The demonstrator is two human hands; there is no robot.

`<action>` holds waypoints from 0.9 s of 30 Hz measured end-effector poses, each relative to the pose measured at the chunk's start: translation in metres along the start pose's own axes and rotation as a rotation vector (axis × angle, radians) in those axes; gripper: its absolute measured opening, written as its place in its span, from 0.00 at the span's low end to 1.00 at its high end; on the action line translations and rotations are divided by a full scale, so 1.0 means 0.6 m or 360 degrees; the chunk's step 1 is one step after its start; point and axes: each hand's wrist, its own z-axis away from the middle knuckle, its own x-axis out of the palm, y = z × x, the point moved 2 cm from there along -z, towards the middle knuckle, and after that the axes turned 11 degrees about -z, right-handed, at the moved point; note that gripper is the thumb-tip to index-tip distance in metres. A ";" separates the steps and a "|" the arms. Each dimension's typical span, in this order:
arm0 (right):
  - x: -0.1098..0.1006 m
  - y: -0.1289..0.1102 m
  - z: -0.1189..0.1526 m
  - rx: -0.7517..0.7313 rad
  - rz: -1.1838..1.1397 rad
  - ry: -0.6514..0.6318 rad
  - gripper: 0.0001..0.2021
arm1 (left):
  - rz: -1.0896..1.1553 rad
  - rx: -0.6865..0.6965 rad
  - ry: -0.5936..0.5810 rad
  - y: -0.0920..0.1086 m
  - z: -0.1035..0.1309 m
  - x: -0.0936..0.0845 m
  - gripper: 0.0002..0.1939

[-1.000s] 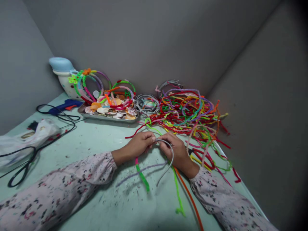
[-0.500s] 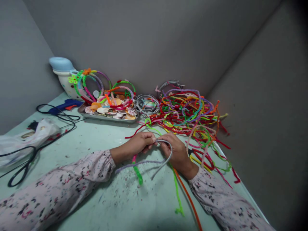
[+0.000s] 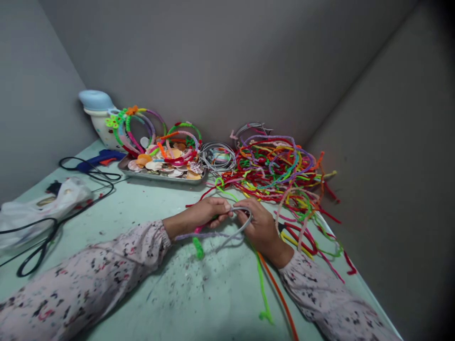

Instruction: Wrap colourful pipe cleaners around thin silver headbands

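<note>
A thin grey cord (image 3: 250,219) bends in a loop at the middle of the table, its tail hanging down to the left. My left hand (image 3: 209,212) pinches it between thumb and fingertips. Close by, my right hand (image 3: 259,226) is closed on the same cord, its fingertips almost meeting the left ones. From beneath my left hand hangs a pipe cleaner (image 3: 198,248), pink above and green at its end. A lavender pipe cleaner (image 3: 204,235) stretches below both hands. My fingers hide where the strands meet.
A metal tray (image 3: 163,178) carries shells and decorated hoops. Beside it lie coiled grey cords (image 3: 217,158) and a heap of pipe cleaners (image 3: 273,161). Red-handled scissors (image 3: 302,239) rest at right. A blue glue gun (image 3: 95,160), black cable (image 3: 106,182) and plastic bag (image 3: 67,199) are left.
The grey cord's loop has narrowed slightly and its tail has swung left. The green pipe cleaner end has shifted up and left. Both hands keep their pinch.
</note>
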 end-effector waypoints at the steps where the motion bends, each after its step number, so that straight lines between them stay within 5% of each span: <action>1: 0.000 0.001 -0.001 0.0081 -0.0021 0.0029 0.08 | 0.0027 -0.0015 0.0026 0.002 0.000 0.000 0.12; 10: 0.005 0.022 -0.001 0.0743 -0.0765 0.0121 0.13 | 0.0167 0.0034 0.0069 0.000 -0.002 -0.014 0.12; 20: -0.007 0.043 -0.009 0.1039 -0.1655 0.0404 0.11 | 0.0028 -0.0007 0.0050 0.000 0.006 0.002 0.14; 27: -0.017 0.043 -0.017 0.1039 -0.2014 0.0457 0.13 | -0.0019 0.0026 0.0051 0.000 0.005 0.002 0.14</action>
